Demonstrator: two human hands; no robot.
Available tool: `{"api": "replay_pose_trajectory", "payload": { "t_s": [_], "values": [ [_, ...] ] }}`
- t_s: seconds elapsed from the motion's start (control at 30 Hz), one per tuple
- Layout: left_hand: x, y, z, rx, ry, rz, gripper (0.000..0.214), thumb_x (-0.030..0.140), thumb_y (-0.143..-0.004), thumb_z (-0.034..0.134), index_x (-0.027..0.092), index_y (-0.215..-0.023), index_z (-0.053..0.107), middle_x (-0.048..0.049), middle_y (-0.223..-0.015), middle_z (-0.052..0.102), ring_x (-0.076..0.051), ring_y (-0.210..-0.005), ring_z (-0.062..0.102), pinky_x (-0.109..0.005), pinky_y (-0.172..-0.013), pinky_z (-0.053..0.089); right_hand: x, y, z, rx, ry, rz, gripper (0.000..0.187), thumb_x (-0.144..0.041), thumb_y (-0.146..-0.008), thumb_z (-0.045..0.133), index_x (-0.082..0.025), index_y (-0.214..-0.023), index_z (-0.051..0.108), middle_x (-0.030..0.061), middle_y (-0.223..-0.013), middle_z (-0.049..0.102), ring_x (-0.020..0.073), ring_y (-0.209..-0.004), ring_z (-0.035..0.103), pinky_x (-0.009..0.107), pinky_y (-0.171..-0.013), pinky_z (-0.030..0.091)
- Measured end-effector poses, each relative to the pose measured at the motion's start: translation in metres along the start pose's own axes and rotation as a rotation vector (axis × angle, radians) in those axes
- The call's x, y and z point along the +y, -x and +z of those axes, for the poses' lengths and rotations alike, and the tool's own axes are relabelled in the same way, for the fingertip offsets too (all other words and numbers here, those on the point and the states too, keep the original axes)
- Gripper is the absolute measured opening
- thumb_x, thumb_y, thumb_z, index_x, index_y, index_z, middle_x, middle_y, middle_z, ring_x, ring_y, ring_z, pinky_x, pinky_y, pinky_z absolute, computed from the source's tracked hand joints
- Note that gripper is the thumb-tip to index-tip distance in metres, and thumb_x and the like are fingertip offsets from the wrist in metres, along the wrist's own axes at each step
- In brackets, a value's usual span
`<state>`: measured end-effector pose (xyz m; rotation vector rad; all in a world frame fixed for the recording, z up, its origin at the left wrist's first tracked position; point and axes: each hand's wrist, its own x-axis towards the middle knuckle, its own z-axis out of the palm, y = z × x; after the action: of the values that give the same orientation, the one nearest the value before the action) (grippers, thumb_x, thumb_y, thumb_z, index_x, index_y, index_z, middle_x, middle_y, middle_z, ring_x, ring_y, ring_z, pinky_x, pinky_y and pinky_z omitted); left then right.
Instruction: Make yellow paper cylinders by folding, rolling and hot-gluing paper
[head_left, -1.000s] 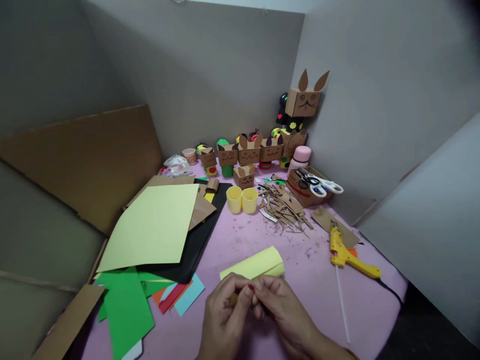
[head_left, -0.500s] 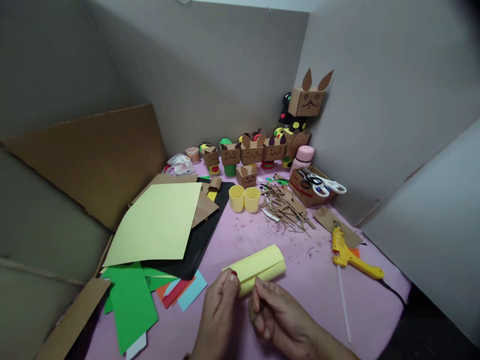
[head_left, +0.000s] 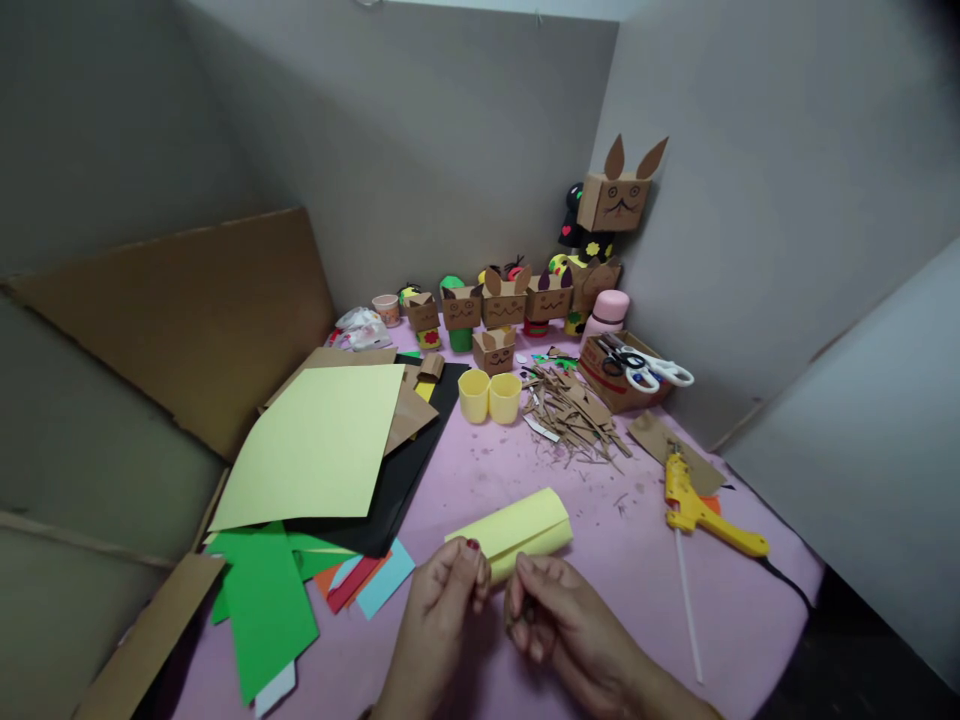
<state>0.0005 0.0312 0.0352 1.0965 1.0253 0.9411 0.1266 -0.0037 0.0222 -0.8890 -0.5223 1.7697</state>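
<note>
A rolled sheet of pale yellow paper (head_left: 521, 530) lies on the pink tabletop just beyond my hands, its long overlapping edge facing me. My left hand (head_left: 446, 605) is closed, thumb against curled fingers, and covers the roll's near left end. Beside it, my right hand (head_left: 559, 615) is closed in a pinch in front of the roll's lower edge. Whatever sits between the fingers of either hand is too small or hidden to make out. Farther back stand two joined yellow paper tubes (head_left: 489, 397), upright and open at the top.
Left lie a large yellow sheet (head_left: 315, 440), black sheets (head_left: 412, 490) and green pieces (head_left: 270, 610). A yellow glue gun (head_left: 686, 500) rests right, near cardboard scraps (head_left: 574, 415) and a box (head_left: 615, 375) of scissors. Cardboard animal heads (head_left: 504, 303) line the back.
My left hand has shifted slightly down, its fingers curling in more. The fingers of my right hand have moved a little off the roll's edge. The roll stays in place.
</note>
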Motion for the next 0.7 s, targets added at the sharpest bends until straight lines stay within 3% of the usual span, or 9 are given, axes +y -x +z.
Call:
{"api": "replay_pose_trajectory", "payload": {
  "t_s": [0.13, 0.3, 0.4, 0.53, 0.6, 0.7],
  "values": [
    [-0.004, 0.004, 0.004, -0.067, 0.166, -0.114, 0.047, 0.051, -0.081, 0.049, 0.021, -0.046, 0.042, 0.0049, -0.040, 0.042, -0.011, -0.044, 0.037, -0.025, -0.051, 0.031, -0.003, 0.004, 0.000, 0.015, 0.190, -0.178, 0.031, -0.043, -0.072, 0.069, -0.014, -0.069, 0.061, -0.0017, -0.054, 0.059, 0.0048, -0.046, 0.047, 0.014, -0.044, 0.034],
    [-0.006, 0.009, 0.013, -0.115, 0.357, -0.253, 0.050, 0.051, -0.079, 0.053, 0.021, -0.041, 0.039, 0.0067, -0.034, 0.037, -0.009, -0.040, 0.027, -0.024, -0.049, 0.027, -0.006, 0.003, 0.002, 0.047, 0.397, -0.360, 0.021, -0.036, -0.074, 0.068, -0.020, -0.087, 0.066, 0.0011, -0.073, 0.064, 0.0128, -0.065, 0.058, 0.024, -0.061, 0.044],
    [-0.011, 0.011, 0.014, -0.199, 0.331, -0.282, 0.055, 0.055, -0.075, 0.054, 0.020, -0.036, 0.039, 0.0060, -0.031, 0.036, -0.008, -0.038, 0.027, -0.023, -0.046, 0.024, -0.010, 0.004, 0.002, 0.071, 0.628, -0.532, 0.012, -0.030, -0.078, 0.063, -0.019, -0.079, 0.067, 0.0024, -0.071, 0.063, 0.0145, -0.066, 0.057, 0.025, -0.062, 0.043],
    [-0.014, 0.015, 0.012, -0.238, 0.392, -0.368, 0.052, 0.055, -0.075, 0.056, 0.020, -0.039, 0.040, 0.0072, -0.032, 0.035, -0.007, -0.035, 0.024, -0.023, -0.043, 0.024, -0.019, 0.009, 0.002, -0.014, 0.992, -0.765, 0.023, -0.020, -0.086, 0.049, -0.016, -0.068, 0.063, 0.0017, -0.062, 0.059, 0.0129, -0.061, 0.052, 0.026, -0.061, 0.036],
    [-0.014, 0.016, 0.012, -0.276, 0.460, -0.427, 0.050, 0.053, -0.074, 0.058, 0.021, -0.041, 0.040, 0.0089, -0.032, 0.033, -0.007, -0.034, 0.020, -0.022, -0.040, 0.025, -0.020, 0.010, 0.001, -0.057, 0.949, -0.712, 0.025, -0.022, -0.087, 0.047, -0.016, -0.066, 0.059, 0.0006, -0.061, 0.056, 0.0123, -0.060, 0.050, 0.025, -0.060, 0.035],
    [-0.012, 0.016, 0.012, -0.366, 0.499, -0.461, 0.047, 0.049, -0.075, 0.059, 0.020, -0.042, 0.042, 0.0088, -0.034, 0.034, -0.006, -0.033, 0.020, -0.021, -0.039, 0.025, -0.017, 0.009, 0.000, -0.068, 0.616, -0.475, 0.026, -0.031, -0.087, 0.050, -0.017, -0.066, 0.054, -0.0031, -0.058, 0.048, 0.0103, -0.056, 0.045, 0.023, -0.056, 0.036]
  ]
}}
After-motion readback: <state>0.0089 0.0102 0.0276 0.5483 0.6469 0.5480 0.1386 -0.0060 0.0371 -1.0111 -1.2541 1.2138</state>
